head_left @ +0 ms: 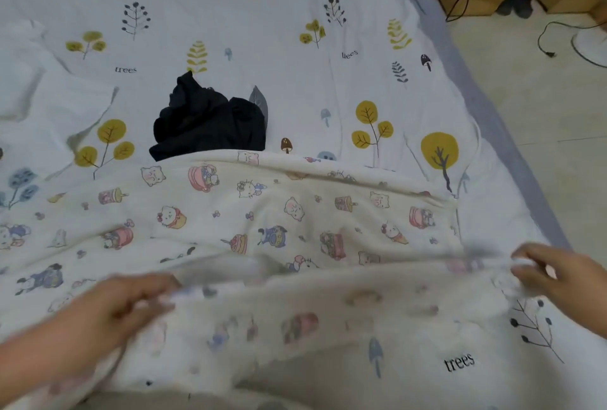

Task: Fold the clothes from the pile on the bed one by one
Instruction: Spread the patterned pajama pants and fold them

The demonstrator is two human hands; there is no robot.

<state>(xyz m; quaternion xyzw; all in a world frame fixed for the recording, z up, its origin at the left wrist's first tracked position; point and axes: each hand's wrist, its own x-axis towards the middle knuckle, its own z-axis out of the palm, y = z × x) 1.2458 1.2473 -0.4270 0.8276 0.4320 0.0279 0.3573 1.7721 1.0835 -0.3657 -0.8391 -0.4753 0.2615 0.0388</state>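
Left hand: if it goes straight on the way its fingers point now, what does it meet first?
The left hand points right along the raised edge of the cartoon-print cloth it pinches. Going on, it would likely meet only more of that cloth, then the right hand at the far end. Depth is unclear.

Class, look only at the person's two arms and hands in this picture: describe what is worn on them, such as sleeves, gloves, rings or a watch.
Both are bare. The left hand and its forearm show no sleeve, glove or watch. The right hand is also ungloved, with no sleeve in view. Motion blur hides whether any fingers carry rings.
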